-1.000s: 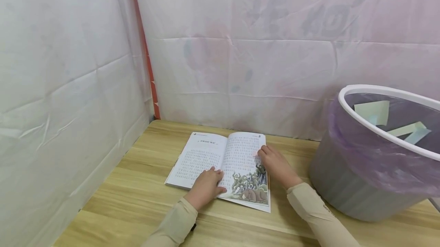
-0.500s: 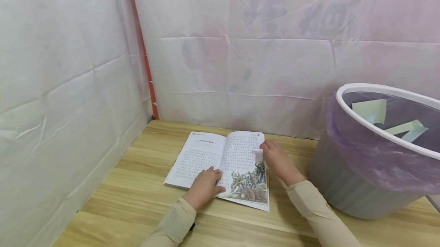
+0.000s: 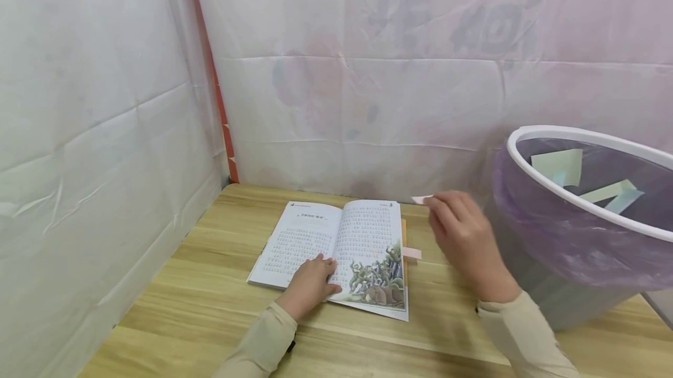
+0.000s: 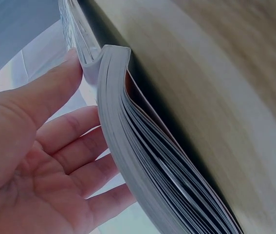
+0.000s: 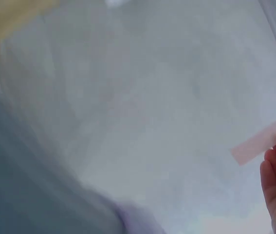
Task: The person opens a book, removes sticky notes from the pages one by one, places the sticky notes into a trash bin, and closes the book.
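An open book lies on the wooden table, printed text on both pages and a coloured picture at the lower right. My left hand rests over the lower middle of the pages, fingers extended. In the left wrist view the thumb touches the book's edge near the fold. My right hand is raised between book and bin, pinching a small pink paper strip between thumb and fingers. The right wrist view also shows the strip pointing away from the fingertips. Another pink tab sticks out from the book's right side.
A grey bin with a white rim and purple liner stands right of the book. Pale green paper and blue-green strips lie inside it. Whitish sheeting hangs behind and to the left of the table.
My right hand has lifted off the right page and moved right and up toward the bin, carrying the pink strip. The pink tab at the page edge now shows. My left hand stays put.
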A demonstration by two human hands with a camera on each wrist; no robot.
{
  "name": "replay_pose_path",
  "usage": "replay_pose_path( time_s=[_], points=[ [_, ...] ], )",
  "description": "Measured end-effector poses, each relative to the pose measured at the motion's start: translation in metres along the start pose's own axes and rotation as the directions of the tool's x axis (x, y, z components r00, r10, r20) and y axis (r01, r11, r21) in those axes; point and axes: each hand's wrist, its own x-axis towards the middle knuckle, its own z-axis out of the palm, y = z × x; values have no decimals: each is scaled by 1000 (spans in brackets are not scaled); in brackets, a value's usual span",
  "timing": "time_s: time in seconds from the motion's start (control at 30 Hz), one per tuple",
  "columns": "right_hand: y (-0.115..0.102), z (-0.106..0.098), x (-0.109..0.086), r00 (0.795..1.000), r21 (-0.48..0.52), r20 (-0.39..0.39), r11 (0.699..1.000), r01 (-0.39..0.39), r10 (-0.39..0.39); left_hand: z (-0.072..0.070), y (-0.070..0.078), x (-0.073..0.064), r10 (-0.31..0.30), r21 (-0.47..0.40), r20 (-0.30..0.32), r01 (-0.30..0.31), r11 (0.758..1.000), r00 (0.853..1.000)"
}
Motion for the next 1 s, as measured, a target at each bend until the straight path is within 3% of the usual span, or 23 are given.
replay_pose_path(
  time_s=[0.07,0.1,0.2,0.27,0.3,0.33,0.4,0.5,0.57,0.77,0.87,0.93,1.0],
  points=[
    [-6,-15,13,989,-29,-144,1000,12,-16,0,0,0,-1,7,2,1,1000,1000],
    [-8,-21,19,974,-51,-226,999,9,-21,0,0,-1,1,12,2,-1,1000,1000],
    [-10,-40,33,890,-145,-455,986,-77,3,-1,0,-1,1,13,3,-1,1000,1000],
    [-4,-54,37,827,-192,-560,963,-191,52,-1,0,-1,0,12,2,0,1000,1000],
    [0,-63,37,807,-204,-583,945,-257,93,0,0,0,1,11,0,-1,1000,1000],
    [5,-72,36,797,-202,-584,923,-328,156,-1,0,-1,1,8,-1,-1,1000,1000],
    [13,-92,33,802,-220,-515,858,-464,302,0,0,-1,1,7,-3,-1,1000,1000],
    [23,-118,26,785,-255,-346,754,-606,514,0,0,-1,2,9,3,-2,1000,1000],
    [27,-128,23,750,-284,-242,694,-662,616,0,-1,-1,4,13,3,-4,1000,1000],
    [34,-136,22,625,-348,-105,560,-752,774,0,-1,-1,-3,9,5,3,1000,1000],
    [33,-138,22,594,-382,-65,530,-757,802,-1,0,-1,-5,10,10,5,1000,1000],
    [32,-138,22,599,-383,-62,536,-753,798,-1,0,-1,-5,12,10,5,1000,1000],
    [28,-136,22,633,-360,-83,569,-740,770,-1,1,-1,-5,15,11,5,1000,1000]
  ],
)
